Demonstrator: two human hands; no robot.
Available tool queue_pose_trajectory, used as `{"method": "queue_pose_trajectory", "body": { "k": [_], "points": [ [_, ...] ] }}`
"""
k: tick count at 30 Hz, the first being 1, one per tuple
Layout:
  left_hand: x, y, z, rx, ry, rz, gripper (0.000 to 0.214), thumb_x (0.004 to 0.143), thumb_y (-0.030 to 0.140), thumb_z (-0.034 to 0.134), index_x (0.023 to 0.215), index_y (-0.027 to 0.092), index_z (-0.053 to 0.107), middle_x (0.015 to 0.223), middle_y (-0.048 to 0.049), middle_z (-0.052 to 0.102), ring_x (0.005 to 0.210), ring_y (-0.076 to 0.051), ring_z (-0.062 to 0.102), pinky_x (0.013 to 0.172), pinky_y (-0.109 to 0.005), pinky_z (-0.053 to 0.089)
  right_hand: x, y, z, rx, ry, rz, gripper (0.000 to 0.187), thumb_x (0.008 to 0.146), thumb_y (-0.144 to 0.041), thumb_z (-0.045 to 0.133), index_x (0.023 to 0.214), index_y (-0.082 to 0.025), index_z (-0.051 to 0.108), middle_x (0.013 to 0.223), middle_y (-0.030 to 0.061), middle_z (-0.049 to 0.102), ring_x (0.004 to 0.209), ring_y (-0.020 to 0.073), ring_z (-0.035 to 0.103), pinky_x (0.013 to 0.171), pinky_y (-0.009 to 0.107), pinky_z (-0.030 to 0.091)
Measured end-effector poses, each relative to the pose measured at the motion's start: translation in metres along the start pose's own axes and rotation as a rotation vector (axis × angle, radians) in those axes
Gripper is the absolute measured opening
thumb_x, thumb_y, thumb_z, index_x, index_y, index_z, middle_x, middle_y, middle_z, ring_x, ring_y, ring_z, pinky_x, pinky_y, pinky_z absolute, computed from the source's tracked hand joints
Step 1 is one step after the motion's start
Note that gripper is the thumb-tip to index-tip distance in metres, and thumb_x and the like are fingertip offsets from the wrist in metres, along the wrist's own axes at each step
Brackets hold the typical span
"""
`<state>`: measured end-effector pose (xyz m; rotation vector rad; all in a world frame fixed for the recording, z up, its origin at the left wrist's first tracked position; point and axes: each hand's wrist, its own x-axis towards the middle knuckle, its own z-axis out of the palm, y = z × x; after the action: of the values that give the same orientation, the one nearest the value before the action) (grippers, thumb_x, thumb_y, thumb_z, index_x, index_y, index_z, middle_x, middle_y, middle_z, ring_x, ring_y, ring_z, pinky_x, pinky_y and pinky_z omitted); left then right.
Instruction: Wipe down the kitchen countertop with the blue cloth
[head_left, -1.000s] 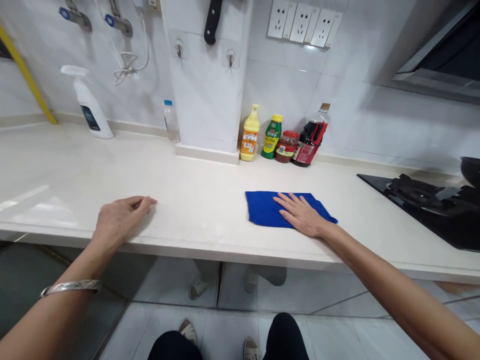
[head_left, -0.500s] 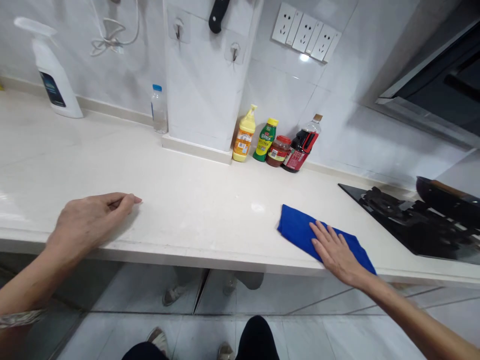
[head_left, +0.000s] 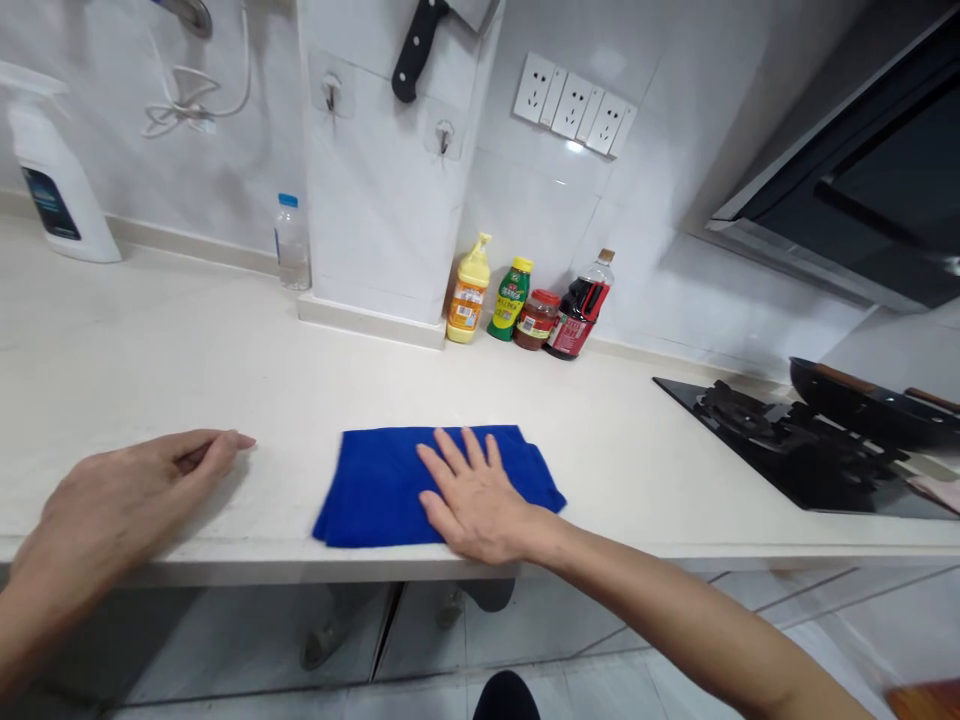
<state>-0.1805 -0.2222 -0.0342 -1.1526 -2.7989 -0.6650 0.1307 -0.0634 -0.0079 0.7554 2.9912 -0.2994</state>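
A folded blue cloth (head_left: 382, 490) lies on the white countertop (head_left: 615, 440), close to its front edge. My right hand (head_left: 480, 500) presses flat on top of it with the fingers spread, covering part of the cloth. To the left, my left hand (head_left: 142, 490) rests at the counter's front edge, its fingers curled and closed. Nothing shows in that hand, and bare countertop separates it from the cloth.
Along the wall stand a white spray bottle (head_left: 64, 190), a clear plastic bottle (head_left: 291, 245), a yellow bottle (head_left: 468, 295), a green bottle (head_left: 511, 300), a red-lidded jar (head_left: 537, 322) and a dark sauce bottle (head_left: 577, 315). A gas stove (head_left: 780, 450) with a wok (head_left: 862, 400) is at right.
My right hand has slid left along the counter with the blue cloth under it, and more of the cloth shows. My left hand stays closed on the counter. The view has shifted somewhat.
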Motion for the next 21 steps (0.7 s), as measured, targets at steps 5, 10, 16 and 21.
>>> {"method": "queue_pose_trajectory", "body": {
  "k": [5,10,16,21],
  "points": [
    [0.007,-0.007,0.006,0.095,-0.056,-0.066,0.065,0.087,0.07,0.028,0.115,0.037,0.076,0.124,0.0028,0.074,0.1,-0.031,0.067,0.086,-0.038,0.048,0.067,0.002,-0.006,0.055,-0.01,-0.121,0.075,0.103,-0.065,0.018,0.167,-0.026,0.014,0.172,0.0055,0.0,0.155,0.0423,-0.007,0.121,0.07,-0.003],
    [0.002,0.003,-0.005,0.047,-0.057,-0.12,0.062,0.084,0.066,0.028,0.111,0.038,0.077,0.126,0.0077,0.072,0.11,-0.029,0.066,0.092,-0.036,0.047,0.12,0.033,-0.015,0.034,0.036,-0.08,0.073,0.102,-0.065,0.021,0.165,-0.029,0.02,0.172,0.0023,0.008,0.156,0.0397,0.001,0.123,0.067,0.001],
    [-0.006,0.024,-0.02,0.054,-0.054,-0.195,0.064,0.082,0.064,0.025,0.108,0.037,0.077,0.121,0.008,0.074,0.103,-0.028,0.067,0.09,-0.035,0.048,0.136,0.112,-0.027,0.003,0.069,0.183,0.072,0.101,-0.065,0.019,0.165,-0.033,0.02,0.172,-0.0016,0.009,0.157,0.036,0.005,0.124,0.062,0.004],
    [-0.007,0.024,-0.022,0.067,-0.053,-0.194,0.064,0.084,0.063,0.025,0.108,0.036,0.077,0.12,0.0062,0.075,0.104,-0.028,0.067,0.091,-0.035,0.047,0.093,0.197,-0.033,-0.038,0.086,0.473,0.07,0.101,-0.064,0.015,0.165,-0.034,0.019,0.172,-0.0026,0.01,0.157,0.0344,0.01,0.125,0.059,0.01]
  ]
}}
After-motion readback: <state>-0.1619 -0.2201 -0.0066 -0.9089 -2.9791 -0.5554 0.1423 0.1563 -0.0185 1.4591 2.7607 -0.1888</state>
